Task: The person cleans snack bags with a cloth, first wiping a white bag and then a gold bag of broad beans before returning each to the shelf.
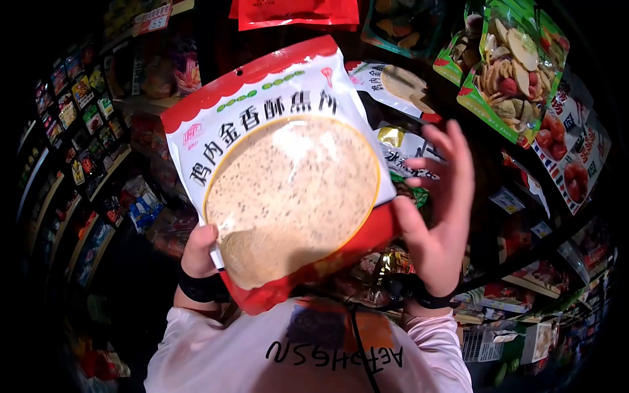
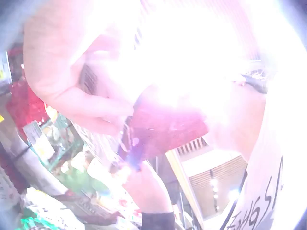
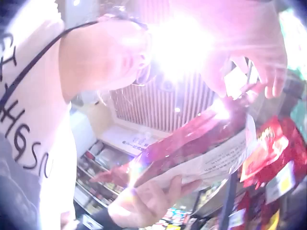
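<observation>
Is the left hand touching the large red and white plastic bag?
Touching. The head view shows the left hand with its thumb over the edge of the bag; the right wrist view shows its fingers against the back.

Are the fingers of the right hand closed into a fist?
No, the right hand is open, with its fingers spread apart beside the large bag.

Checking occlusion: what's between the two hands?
A large red-and-white bag, from the left hand nearly to the right hand; the head view shows it.
</observation>
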Motion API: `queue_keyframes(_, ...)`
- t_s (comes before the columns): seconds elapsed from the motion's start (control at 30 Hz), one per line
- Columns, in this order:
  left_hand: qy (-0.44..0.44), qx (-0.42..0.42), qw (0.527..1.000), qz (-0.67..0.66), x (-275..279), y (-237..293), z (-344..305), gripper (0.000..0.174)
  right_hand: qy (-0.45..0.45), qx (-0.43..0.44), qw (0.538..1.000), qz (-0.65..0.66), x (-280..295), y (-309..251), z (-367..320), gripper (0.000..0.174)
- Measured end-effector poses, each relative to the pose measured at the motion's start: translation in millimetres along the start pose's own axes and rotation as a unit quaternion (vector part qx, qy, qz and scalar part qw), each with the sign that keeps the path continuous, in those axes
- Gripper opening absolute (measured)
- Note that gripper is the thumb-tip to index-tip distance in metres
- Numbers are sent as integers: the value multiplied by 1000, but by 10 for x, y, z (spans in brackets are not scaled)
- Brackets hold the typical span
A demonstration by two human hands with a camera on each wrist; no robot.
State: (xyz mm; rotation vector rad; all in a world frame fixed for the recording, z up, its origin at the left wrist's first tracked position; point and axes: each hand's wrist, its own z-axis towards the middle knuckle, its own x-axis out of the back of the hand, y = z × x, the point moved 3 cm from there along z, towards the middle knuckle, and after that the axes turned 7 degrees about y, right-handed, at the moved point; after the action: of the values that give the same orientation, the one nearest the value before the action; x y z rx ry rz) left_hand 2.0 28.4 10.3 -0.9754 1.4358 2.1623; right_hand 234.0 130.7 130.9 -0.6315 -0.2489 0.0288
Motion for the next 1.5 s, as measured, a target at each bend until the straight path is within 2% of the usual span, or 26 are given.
queue_keyframes(0.07, -12, 4, 1000, 28, -242, 22, 57, 80, 86, 158, 971, -157, 209, -189, -59, 69)
queue_keyframes(0.13, -30, -3, 998, 53, -601, -37, 139, 72, 65, 263, 936, -224, 233, -384, -164, 59)
queue_keyframes(0.17, -46, 2, 998, 31, -774, -74, 156, 66, 25, 274, 930, -246, 220, -439, -222, 55)
queue_keyframes(0.23, -57, 11, 998, 13, -1028, -147, 253, 54, -101, 256, 924, -266, 104, -524, -300, 51)
queue_keyframes(0.33, -96, 47, 994, -13, -1278, -244, 439, 47, -175, 249, 892, -334, 0, -459, -209, 57)
queue_keyframes(0.4, -103, 69, 992, -39, -1441, -301, 591, 42, -109, 254, 894, -353, -4, -309, -111, 50)
queue_keyframes(0.53, -168, 44, 984, -48, -1553, -459, 1053, 37, -10, 275, 886, -374, 58, 55, 174, 44)
queue_keyframes(0.6, -162, 27, 985, -50, -1645, -543, 1230, 37, 3, 266, 894, -361, 107, 189, 291, 44)
queue_keyframes(0.73, -178, 44, 982, -53, -1777, -683, 1525, 37, 43, 288, 879, -377, 209, 436, 485, 43)
queue_keyframes(0.87, -154, 109, 978, -93, -1747, -931, 1867, 32, 25, 283, 886, -365, 287, 683, 634, 41)
queue_keyframes(0.97, -140, 98, 978, -116, -1711, -1050, 1971, 33, 2, 268, 900, -345, 322, 826, 694, 41)
queue_keyframes(1.1, -85, 112, 984, -108, -1597, -1106, 1902, 35, -26, 232, 910, -342, 329, 931, 726, 34)
queue_keyframes(1.2, -102, 82, 990, -43, -1426, -1140, 1692, 39, -39, 201, 918, -338, 349, 1004, 742, 29)
queue_keyframes(1.23, -86, 96, 991, -34, -1353, -1174, 1582, 43, -44, 189, 922, -335, 356, 1024, 752, 28)
queue_keyframes(1.33, -160, 112, 979, 54, -1207, -1060, 1180, 44, -39, 199, 911, -358, 333, 945, 696, 27)
queue_keyframes(1.37, -161, 109, 979, 61, -1086, -1092, 1137, 42, -35, 200, 909, -364, 325, 941, 675, 27)
queue_keyframes(1.5, -78, 86, 992, 46, -489, -1278, 1121, 21, 14, 231, 892, -389, 288, 835, 546, 27)
